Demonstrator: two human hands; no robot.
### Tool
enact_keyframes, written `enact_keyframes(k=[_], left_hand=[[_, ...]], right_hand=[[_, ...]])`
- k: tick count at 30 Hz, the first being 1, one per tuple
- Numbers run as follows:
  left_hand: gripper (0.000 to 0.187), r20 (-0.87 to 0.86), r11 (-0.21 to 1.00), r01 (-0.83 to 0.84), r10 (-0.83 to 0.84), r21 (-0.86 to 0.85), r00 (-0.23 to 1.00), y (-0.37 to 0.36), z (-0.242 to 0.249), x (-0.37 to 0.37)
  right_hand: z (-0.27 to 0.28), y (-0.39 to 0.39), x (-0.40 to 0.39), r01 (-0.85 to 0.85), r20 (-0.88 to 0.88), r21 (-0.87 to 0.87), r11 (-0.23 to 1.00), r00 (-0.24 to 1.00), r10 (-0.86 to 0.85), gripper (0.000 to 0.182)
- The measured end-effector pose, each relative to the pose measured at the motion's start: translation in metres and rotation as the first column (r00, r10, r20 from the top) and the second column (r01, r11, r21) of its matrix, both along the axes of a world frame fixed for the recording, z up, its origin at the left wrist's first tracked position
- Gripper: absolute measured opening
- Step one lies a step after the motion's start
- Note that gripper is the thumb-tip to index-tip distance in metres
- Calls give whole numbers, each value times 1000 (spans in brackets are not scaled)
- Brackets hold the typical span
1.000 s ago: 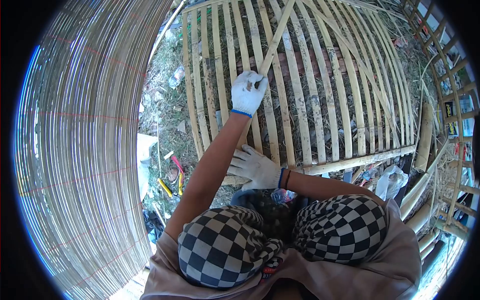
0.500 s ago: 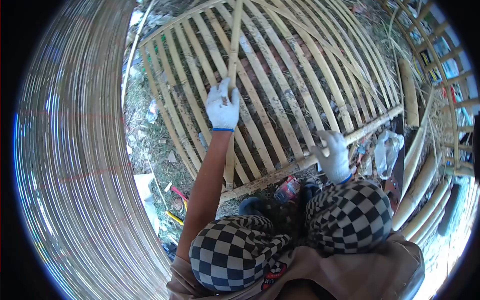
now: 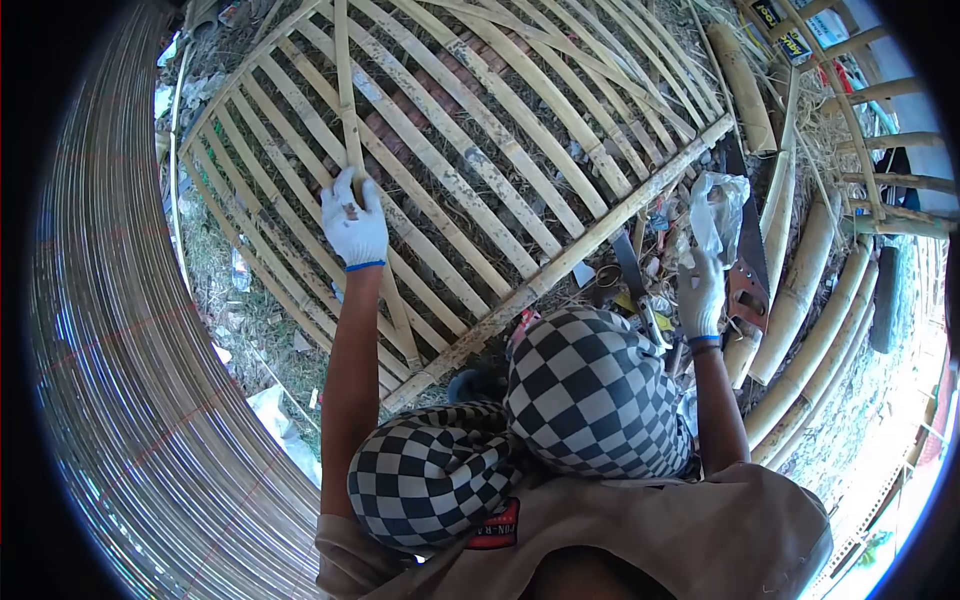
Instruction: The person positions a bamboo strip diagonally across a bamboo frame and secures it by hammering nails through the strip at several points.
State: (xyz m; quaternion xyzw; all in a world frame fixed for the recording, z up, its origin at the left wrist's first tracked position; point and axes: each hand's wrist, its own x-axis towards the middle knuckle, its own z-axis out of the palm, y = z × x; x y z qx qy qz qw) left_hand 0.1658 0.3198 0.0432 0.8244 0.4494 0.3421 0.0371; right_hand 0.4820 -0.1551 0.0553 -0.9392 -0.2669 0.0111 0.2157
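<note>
Littered, grassy ground (image 3: 268, 350) lies under the slatted bamboo frame (image 3: 600, 232); thick bamboo poles (image 3: 797, 290) lie to the right; a slanting strip (image 3: 345, 90) crosses the slats — best steadied with even pressure from the left hand (image 3: 355, 225), its grip closed around it; the right hand (image 3: 700, 295) reaches the plastic bag (image 3: 722, 210) beside the saw (image 3: 748, 290) — whether it grips, I cannot tell.

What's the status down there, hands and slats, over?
Left hand on diagonal slat. Right hand at plastic bag, grip unclear. Saw close beside right hand.
</note>
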Motion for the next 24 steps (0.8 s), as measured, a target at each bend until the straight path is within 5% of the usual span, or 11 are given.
enact_keyframes(k=[2, 4, 9, 13, 14, 16, 18, 20, 24], left_hand=[[27, -13, 1000, -13, 12, -14, 1000, 0, -2, 0], [26, 9, 1000, -13, 14, -22, 1000, 0, -6, 1], [24, 24, 1000, 4, -3, -23, 1000, -2, -5, 2], [23, 86, 1000, 26, -24, -18, 996, -4, -3, 5], [23, 119, 1000, 29, -28, -6, 993, -5, -4, 6], [24, 1, 1000, -15, 15, -4, 1000, -4, -1, 5], [24, -16, 999, -36, 36, -3, 999, -4, 1, 6], [25, 28, 999, -52, 52, -5, 998, -6, -1, 7], [24, 73, 999, -37, 40, -40, 997, -7, 0, 6]], right_hand=[[-2, -9, 52, 90, 220, 38, 995, 971, -97, 31], [-6, -21, 111, 88, 150, 167, 982, 982, -113, 28], [-26, 8, 201, 74, -64, -116, 991, 995, -82, 31], [-73, 27, 233, 247, 22, -220, 944, 969, -248, 33], [-93, 21, 244, 169, 83, -105, 980, 983, -161, 29], [-87, 32, 236, 129, 283, -218, 967, 957, -64, 22], [-136, 13, 269, 169, 212, -110, 979, 967, -143, 21], [-114, 23, 257, 226, 83, -40, 973, 971, -223, 22], [-111, 21, 256, 239, 127, -102, 966, 966, -225, 27]])
